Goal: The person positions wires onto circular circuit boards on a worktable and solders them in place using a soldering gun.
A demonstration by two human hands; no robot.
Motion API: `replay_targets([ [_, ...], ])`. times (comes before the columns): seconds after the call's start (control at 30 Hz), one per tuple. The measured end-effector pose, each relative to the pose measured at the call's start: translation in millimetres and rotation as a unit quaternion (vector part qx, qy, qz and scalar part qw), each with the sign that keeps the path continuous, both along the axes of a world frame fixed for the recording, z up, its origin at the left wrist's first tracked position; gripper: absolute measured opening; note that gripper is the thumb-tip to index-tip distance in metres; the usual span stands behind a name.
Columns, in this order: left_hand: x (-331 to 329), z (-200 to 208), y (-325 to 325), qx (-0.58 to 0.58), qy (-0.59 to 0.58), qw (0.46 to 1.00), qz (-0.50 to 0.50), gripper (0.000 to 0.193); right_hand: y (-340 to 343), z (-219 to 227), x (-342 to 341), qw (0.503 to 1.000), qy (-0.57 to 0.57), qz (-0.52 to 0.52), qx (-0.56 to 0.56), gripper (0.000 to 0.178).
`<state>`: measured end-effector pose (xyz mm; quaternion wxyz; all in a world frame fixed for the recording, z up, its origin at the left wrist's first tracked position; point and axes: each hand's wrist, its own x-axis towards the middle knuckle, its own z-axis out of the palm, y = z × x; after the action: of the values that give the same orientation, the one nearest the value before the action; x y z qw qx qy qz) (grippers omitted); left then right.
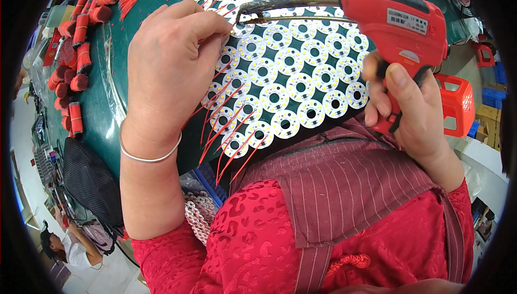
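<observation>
Head view: right hand grasping soldering gun; left hand, can't tell grip; discs near table edge.

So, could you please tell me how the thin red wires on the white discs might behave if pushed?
The red wires are probably light, being thin. They likely flex but hold shape somewhat, as several extend nearly straight past the white discs.

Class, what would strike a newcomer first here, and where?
A red soldering gun, held in the right hand at upper right, stands out first. Next come the white ring-shaped boards in rows across the middle, then bundled red wires at upper left on the green table.
</observation>
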<state>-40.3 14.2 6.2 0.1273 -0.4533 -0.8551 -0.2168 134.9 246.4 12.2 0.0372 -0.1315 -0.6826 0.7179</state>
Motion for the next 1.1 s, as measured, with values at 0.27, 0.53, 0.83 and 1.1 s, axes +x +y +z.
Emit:
replay_targets([
  [0.27, -0.6, 1.6, -1.0, -0.020, 0.002, 1.000, -0.009, 0.011, -3.2, -1.1, 0.9, 0.998, 0.017, -0.038, -0.055, 0.030],
  [0.53, -0.5, 1.4, -0.8, -0.013, -0.002, 1.000, -0.010, 0.010, 1.1, 5.5, 6.1, 0.998, 0.026, 0.024, 0.052, 0.043],
  [0.83, 0.7, 2.3, -0.8, -0.018, 0.003, 1.000, -0.009, 0.010, -7.0, 5.1, 6.8, 0.997, 0.039, 0.019, 0.061, 0.028],
  [1.1, 0.4, 2.6, -1.0, -0.020, -0.005, 1.000, -0.006, 0.010, 2.1, -4.8, 9.4, 0.997, 0.054, 0.050, 0.027, 0.023],
])
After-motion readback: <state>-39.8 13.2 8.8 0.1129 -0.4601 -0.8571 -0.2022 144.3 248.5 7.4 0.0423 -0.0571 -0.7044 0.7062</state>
